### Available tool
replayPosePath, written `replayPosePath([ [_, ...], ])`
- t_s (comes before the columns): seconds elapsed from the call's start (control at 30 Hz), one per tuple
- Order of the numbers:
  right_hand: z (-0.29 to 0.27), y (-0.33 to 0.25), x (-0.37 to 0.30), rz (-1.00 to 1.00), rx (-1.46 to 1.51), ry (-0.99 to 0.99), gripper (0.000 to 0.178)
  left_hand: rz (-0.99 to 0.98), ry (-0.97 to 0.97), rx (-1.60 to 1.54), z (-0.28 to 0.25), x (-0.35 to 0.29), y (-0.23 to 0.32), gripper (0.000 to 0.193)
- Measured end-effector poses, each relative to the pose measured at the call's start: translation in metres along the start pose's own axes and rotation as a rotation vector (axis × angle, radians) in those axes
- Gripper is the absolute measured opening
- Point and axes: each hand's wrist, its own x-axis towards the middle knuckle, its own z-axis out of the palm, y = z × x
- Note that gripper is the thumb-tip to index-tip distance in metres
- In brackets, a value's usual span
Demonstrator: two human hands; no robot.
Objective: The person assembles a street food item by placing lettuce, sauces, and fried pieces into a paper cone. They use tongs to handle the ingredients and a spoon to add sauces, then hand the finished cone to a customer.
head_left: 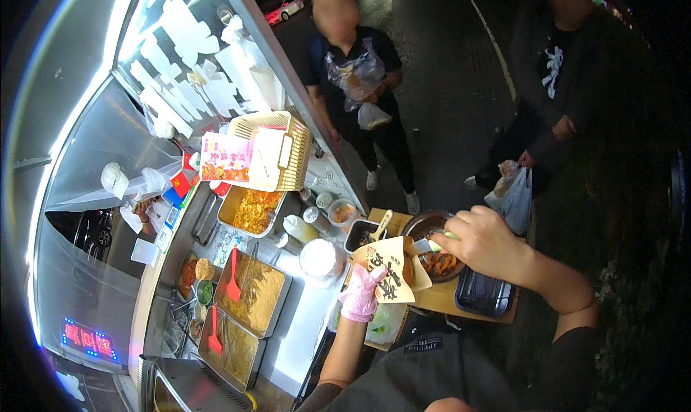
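My left hand (362,294), in a pink glove, grips a tan paper food bag (389,262) with dark printing; a brownish piece of food shows at its open side. In my bare right hand (476,243) is a utensil (425,246) with a pale green handle and a flat metal end, which reaches to the bag's opening. Whether that end is a spatula or a knife I cannot tell. Just beyond the bag, a round brown pot (419,223) holds dark reddish-brown food. Left of the pot, a wooden-handled spoon (382,223) leans in a small dark container (357,240).
A black tray (484,294) lies at the right edge of the wooden board (432,301). Leftward are metal trays (286,286) with red scrapers (234,281), a white tub (322,259), a bottle (298,229) and a basket (295,149). Two people (353,73) stand beyond the stall, holding bags.
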Motion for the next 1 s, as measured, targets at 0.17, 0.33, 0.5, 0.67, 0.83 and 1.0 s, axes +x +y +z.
replayPosePath([
  [0.17, -0.016, 0.023, -0.049, 0.273, -0.008, 0.006, 0.019, 0.156, 0.243, -0.183, -0.025, 0.021, -0.016, 0.052],
  [0.33, 0.078, 0.066, -0.213, 0.902, 0.106, -0.431, 0.011, 0.405, -0.022, -0.382, -0.024, 0.057, -0.03, 0.066],
  [0.5, 0.196, 0.053, -0.343, 0.915, 0.023, -0.574, 0.009, 0.32, -0.033, -0.626, 0.043, 0.093, 0.001, 0.053],
  [0.67, 0.234, 0.045, -0.349, 0.931, 0.206, -0.359, 0.012, 0.231, -0.135, -0.759, 0.034, 0.126, -0.011, 0.049],
  [0.83, 0.254, 0.046, -0.349, 0.951, 0.191, -0.398, 0.019, 0.262, -0.096, -0.757, 0.039, 0.137, -0.02, 0.048],
  [1.0, 0.191, 0.022, -0.309, 0.838, 0.298, -0.423, 0.05, 0.257, -0.08, -0.734, 0.058, 0.134, -0.019, 0.049],
])
